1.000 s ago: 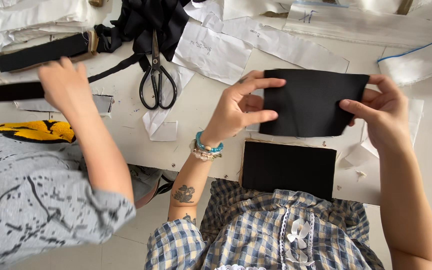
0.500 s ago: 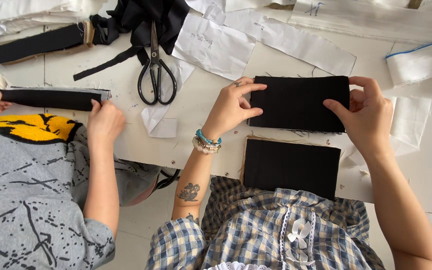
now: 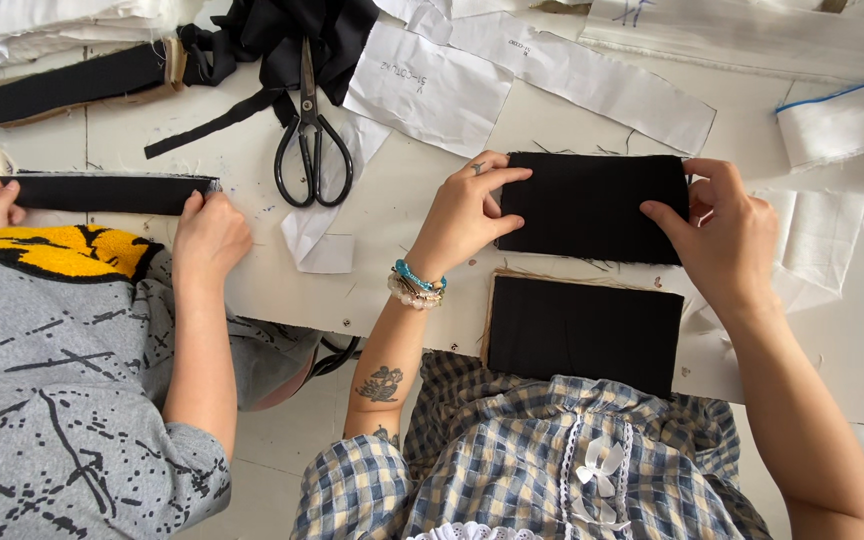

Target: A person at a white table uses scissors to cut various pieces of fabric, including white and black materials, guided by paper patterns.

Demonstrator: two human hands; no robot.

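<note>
The black fabric rectangle (image 3: 592,205) lies flat on the white worktop (image 3: 432,270), just beyond a second black piece (image 3: 584,333) at the near edge. The left hand (image 3: 462,215) presses its left edge, fingers spread; the right hand (image 3: 727,235) pinches its right edge. Scissors (image 3: 312,135) lie well left of the rectangle.

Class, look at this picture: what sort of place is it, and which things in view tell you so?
Most likely a sewing or garment workshop. On the white table lie black scissors, white paper pattern pieces and loose threads. The left hand and right hand press a black fabric rectangle flat.
</note>
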